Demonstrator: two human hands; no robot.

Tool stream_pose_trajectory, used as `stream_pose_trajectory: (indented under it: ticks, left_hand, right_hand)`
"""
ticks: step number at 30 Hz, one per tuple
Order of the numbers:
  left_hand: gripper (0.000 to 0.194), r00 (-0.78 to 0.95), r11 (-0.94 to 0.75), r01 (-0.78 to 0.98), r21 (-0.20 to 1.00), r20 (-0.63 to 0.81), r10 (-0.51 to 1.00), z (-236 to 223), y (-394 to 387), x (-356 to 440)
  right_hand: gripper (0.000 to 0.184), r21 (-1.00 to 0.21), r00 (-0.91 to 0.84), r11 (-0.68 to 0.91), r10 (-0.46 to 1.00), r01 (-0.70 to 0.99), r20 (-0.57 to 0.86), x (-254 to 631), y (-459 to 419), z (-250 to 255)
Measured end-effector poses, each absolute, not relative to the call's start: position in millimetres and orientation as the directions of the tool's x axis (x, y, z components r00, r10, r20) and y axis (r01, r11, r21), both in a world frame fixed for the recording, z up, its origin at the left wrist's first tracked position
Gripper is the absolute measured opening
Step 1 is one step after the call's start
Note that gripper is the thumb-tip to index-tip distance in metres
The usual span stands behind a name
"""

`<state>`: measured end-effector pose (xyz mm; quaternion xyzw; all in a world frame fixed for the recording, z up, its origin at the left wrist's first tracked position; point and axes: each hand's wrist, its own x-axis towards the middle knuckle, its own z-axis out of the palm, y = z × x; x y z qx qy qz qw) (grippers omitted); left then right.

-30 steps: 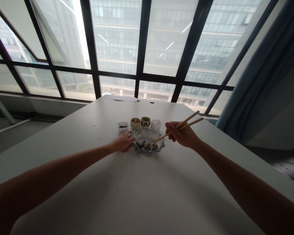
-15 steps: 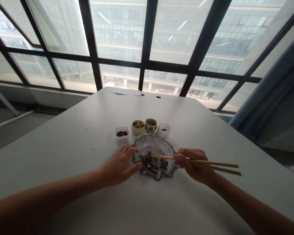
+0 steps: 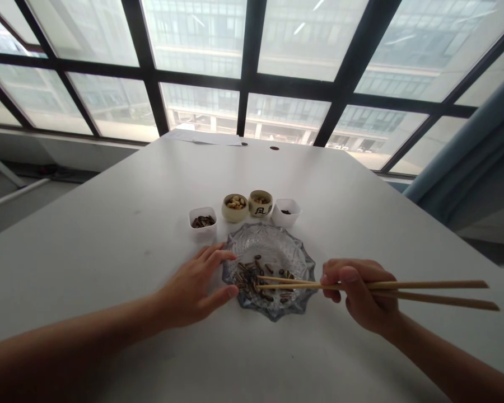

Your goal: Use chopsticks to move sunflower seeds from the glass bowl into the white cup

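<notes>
White table (image 3: 340,184) by windows (image 3: 199,39). I'm resting a spread left hand (image 3: 193,291) at the glass bowl (image 3: 273,235), right hand (image 3: 363,291) gripping chopsticks (image 3: 437,285) among seeds (image 3: 247,273). Four cups (image 3: 235,216) behind are already holding portions; many seeds are remaining in the bowl.

Shows a left hand (image 3: 195,288) and a right hand (image 3: 365,291), both bare, with slim, rounded fingers. Has bare forearms (image 3: 101,330) at left and right of the scene, smooth in outline, broadening from narrow, uncovered wrists toward the near edges. Leaves nails too small to make out.
</notes>
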<state>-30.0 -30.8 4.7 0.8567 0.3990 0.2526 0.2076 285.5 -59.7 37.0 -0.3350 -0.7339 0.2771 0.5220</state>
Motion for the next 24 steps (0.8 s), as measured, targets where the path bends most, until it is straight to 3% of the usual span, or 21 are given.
stream_pose_trajectory:
  ticks: [7,12,19,24]
  left_hand:
    - [0.049,0.565,-0.587,0.59,0.555,0.236,0.791,15,-31,-30]
    - [0.048,0.554,-0.6,0.581,0.55,0.272,0.786,8,-30,-31]
    - [0.048,0.55,-0.662,0.574,0.482,0.372,0.747,-1,-29,-33]
    - [0.059,0.517,-0.728,0.605,0.323,0.536,0.667,18,-17,-43]
  right_hand:
    - [0.037,-0.745,-0.288,0.629,0.773,0.224,0.566,284,-61,36]
    - [0.043,-0.79,-0.162,0.571,0.821,0.222,0.547,282,-61,28]
    - [0.055,-0.95,0.137,0.3,0.941,0.087,0.31,274,-49,26]
    - [0.057,-0.98,0.267,0.183,0.951,-0.074,0.157,278,-31,20]
